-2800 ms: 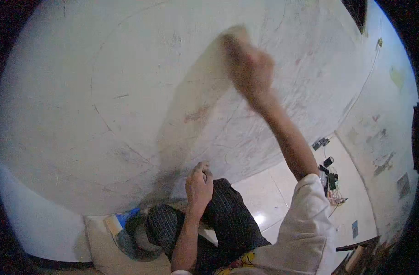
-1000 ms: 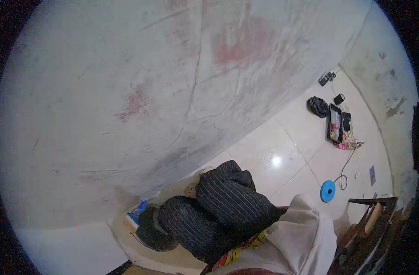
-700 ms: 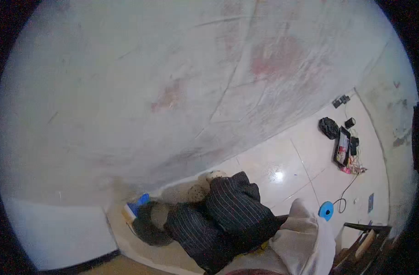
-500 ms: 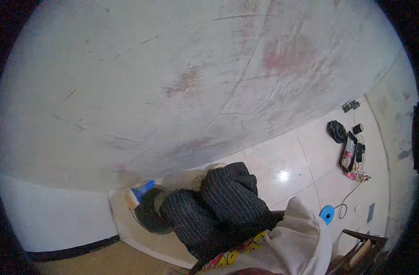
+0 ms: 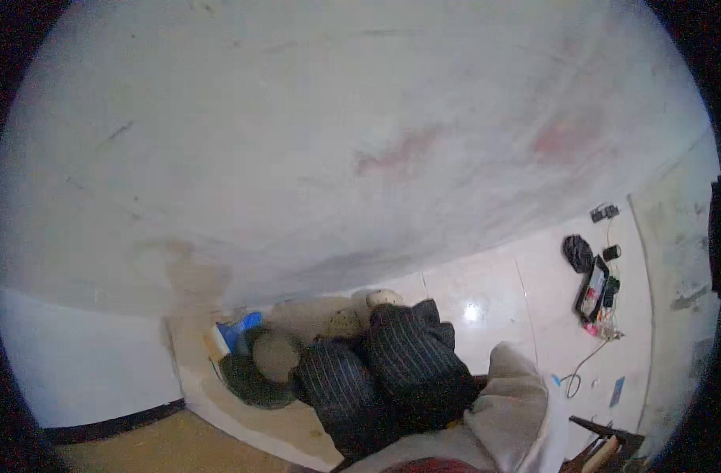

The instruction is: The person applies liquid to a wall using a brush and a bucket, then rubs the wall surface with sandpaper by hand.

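Note:
Neither of my hands shows in the view. My knees, in dark trousers with pale stripes [image 5: 348, 386], are bent at the lower middle. A pale grey garment [image 5: 506, 402] falls over my lap on the right. Beside my left knee stands a dark round tub [image 5: 254, 390], with a greyish-brown round surface [image 5: 276, 356] inside its rim. Behind the tub lie a blue item [image 5: 240, 331] and a pale yellowish piece [image 5: 217, 345], both too blurred to name. Parts of my feet [image 5: 382, 299] show past my knees, near the wall.
A scuffed whitish wall [image 5: 297, 158] with reddish smears rises in front of me. On the tiled floor [image 5: 486, 284] to the right lie a black bag [image 5: 578, 253], a black tray [image 5: 591, 292] and a cable [image 5: 575, 378]. A wooden item [image 5: 605, 453] stands at the lower right.
My view has shifted, so the wall smears sit further right and the floor items lower. More of the tub's inside shows, and the blue disc is now mostly hidden behind the garment.

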`<act>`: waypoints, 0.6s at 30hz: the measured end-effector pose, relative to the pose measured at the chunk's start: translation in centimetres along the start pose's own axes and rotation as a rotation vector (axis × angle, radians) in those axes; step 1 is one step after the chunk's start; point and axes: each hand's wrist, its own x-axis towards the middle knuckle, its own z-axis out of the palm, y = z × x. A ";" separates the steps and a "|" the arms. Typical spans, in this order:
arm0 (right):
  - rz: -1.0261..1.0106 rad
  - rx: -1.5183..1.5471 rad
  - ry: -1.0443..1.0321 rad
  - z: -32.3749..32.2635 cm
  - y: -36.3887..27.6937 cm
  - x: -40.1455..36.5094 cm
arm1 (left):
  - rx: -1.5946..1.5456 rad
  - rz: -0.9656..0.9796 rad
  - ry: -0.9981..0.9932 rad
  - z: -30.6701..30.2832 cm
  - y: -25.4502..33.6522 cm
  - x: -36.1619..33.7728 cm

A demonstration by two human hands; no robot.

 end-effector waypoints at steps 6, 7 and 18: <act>-0.156 -0.068 0.077 1.6 -1.7 0.2 | 0.027 0.054 -0.044 0.0 -2.6 -1.6; -0.177 -0.094 0.085 1.4 -2.3 -0.2 | 0.036 0.059 -0.058 -0.2 -3.2 -2.0; -0.574 0.124 0.581 -5.4 -3.6 7.1 | 0.353 0.281 -0.305 -3.8 -9.5 -1.2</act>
